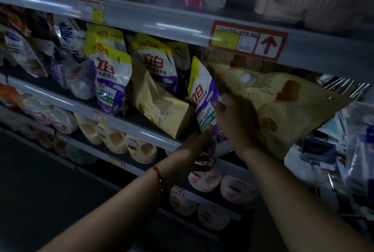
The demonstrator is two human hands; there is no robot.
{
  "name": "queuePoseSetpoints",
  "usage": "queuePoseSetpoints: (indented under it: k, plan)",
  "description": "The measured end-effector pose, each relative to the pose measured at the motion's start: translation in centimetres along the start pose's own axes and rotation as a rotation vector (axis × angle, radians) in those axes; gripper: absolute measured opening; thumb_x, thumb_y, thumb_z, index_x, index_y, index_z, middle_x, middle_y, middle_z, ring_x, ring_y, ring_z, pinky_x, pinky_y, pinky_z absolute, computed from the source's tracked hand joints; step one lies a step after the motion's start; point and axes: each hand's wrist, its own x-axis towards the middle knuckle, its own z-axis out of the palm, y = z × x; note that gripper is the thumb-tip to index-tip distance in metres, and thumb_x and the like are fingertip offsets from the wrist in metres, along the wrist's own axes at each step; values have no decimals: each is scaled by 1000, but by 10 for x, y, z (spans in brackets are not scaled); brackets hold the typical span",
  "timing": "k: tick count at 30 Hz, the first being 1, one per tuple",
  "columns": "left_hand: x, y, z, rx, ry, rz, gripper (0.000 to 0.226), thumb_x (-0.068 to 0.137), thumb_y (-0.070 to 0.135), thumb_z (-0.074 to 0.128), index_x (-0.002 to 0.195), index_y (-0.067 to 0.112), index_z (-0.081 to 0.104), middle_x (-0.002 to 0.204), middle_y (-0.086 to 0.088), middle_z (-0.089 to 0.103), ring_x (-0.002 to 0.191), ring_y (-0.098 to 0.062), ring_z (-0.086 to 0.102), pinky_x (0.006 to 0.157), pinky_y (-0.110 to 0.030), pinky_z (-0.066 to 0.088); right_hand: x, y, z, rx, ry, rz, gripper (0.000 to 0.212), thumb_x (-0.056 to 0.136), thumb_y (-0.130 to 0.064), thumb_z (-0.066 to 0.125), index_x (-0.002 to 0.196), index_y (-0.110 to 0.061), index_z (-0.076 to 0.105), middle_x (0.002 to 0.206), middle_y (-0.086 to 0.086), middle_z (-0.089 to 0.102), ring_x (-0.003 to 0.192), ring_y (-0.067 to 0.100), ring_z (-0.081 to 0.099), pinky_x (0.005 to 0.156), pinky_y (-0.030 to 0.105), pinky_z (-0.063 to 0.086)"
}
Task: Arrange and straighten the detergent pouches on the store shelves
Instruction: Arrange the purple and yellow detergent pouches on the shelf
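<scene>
Pouches, shiny soft plastic, purple pouch (204,97) leaning left, left hand (197,142) flat under it, right hand (236,122) gripping wide tan pouch (283,106).

Dim, underexposed view with glare streaks along the shelf rail (153,27), blurred, bowed edges and dark corners.

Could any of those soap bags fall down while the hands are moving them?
Maybe. The big beige pouch is tilted, partly off the shelf edge, held by the right hand; it might slip. The purple and white pouch leans between both hands, the left hand under it, so it could slide out. The fallen beige pouch beside it might get knocked.
</scene>
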Motion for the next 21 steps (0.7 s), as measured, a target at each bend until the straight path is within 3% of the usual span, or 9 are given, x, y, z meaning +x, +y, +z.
queuePoseSetpoints:
  k: [3,7,12,14,18,21]
  plan:
    - [7,-8,3,-111,-114,-44,63,68,62,68,118,26,55,126,-8,61,112,-27,60,79,-41,57,-10,1,-7,121,-14,9,42,89,-52,42,94,-16,62,101,5,70,86,23,67,72,41,57]
    - [16,-24,10,-280,-202,18,68,77,43,79,136,25,52,129,-10,64,117,-28,60,82,-40,57,-27,6,-12,339,-62,80,49,84,-62,39,99,-20,58,104,6,69,93,25,67,78,45,56]
    - [31,-35,24,-221,-182,335,63,86,13,74,140,28,47,127,-5,68,112,-23,67,84,-35,56,-58,16,-31,513,-69,127,33,92,-58,50,97,-26,55,106,-6,67,100,16,66,76,45,60]
    - [34,-36,28,-159,-110,470,68,85,5,75,141,25,44,127,-3,67,115,-20,66,85,-35,58,-68,21,-36,555,-35,145,33,88,-59,50,101,-30,58,106,-12,65,103,15,66,75,40,60]
    - [47,-37,29,18,118,713,89,78,1,80,148,20,30,134,3,58,121,-8,60,88,-32,58,-78,34,-35,582,6,189,38,94,-47,47,113,-18,63,111,-6,66,100,2,64,63,9,51]
    - [72,-45,20,309,361,801,109,74,28,84,157,23,14,148,-1,47,137,-16,46,105,-48,48,-81,43,-18,621,20,385,22,101,-37,48,110,-25,64,109,-2,66,94,9,62,66,19,46]
